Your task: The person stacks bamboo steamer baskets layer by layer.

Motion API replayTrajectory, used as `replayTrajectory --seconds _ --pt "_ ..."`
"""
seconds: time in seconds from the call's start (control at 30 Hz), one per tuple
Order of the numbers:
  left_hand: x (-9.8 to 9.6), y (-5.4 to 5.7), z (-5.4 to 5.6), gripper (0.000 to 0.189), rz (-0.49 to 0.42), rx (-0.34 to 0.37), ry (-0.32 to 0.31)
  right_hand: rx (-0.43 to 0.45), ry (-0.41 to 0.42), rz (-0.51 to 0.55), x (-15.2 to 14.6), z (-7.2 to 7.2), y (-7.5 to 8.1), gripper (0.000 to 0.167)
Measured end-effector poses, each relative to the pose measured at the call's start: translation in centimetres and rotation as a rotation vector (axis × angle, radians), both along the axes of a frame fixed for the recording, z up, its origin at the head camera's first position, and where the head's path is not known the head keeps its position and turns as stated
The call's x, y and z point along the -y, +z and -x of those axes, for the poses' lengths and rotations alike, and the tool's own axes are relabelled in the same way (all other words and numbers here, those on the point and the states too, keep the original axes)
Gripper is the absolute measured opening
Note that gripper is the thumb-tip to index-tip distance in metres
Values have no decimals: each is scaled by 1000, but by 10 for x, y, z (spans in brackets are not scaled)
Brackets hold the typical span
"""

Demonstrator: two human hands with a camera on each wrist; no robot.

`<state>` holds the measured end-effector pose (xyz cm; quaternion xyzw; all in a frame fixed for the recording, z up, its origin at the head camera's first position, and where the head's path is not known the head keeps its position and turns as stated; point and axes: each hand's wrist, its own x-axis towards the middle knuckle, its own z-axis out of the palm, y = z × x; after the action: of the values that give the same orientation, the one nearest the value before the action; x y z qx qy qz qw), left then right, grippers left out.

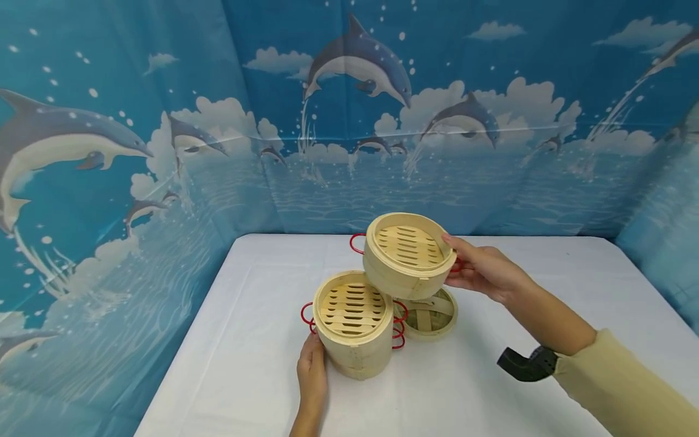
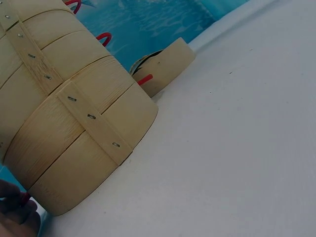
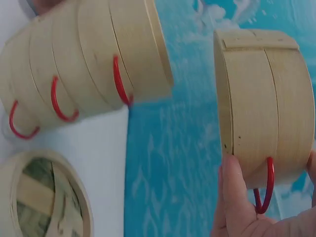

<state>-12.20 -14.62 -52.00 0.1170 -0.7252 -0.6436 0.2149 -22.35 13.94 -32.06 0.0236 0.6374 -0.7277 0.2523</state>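
My right hand (image 1: 483,270) grips a tilted bamboo steamer basket (image 1: 401,274) in the air, above and beside the stack (image 1: 357,358) whose red handle (image 2: 25,199) my left hand (image 1: 312,369) holds; apparently mid-transfer, the basket calls for levelling over a steadied stack

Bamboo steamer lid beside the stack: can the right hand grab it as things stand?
Probably not without letting go: the right hand grips a bamboo steamer basket, though the lid looks unobstructed on its near side.

The raised steamer tier (image 1: 401,276) partly hides the lid (image 1: 429,319).
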Motion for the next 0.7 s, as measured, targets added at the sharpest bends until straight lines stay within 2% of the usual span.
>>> replayTrajectory --seconds 0.13,0.3,0.47,0.7 --pt "1 1 0 37 10 -21 8 -5 32 -15 27 -7 2 66" --pt "0 2 0 36 20 -55 1 5 38 -36 49 -15 2 57" --pt "-1 1 0 36 26 -62 5 11 36 -77 60 -21 0 50" --pt "-1 -1 -1 38 25 -27 -1 4 33 -127 64 -27 -4 57"
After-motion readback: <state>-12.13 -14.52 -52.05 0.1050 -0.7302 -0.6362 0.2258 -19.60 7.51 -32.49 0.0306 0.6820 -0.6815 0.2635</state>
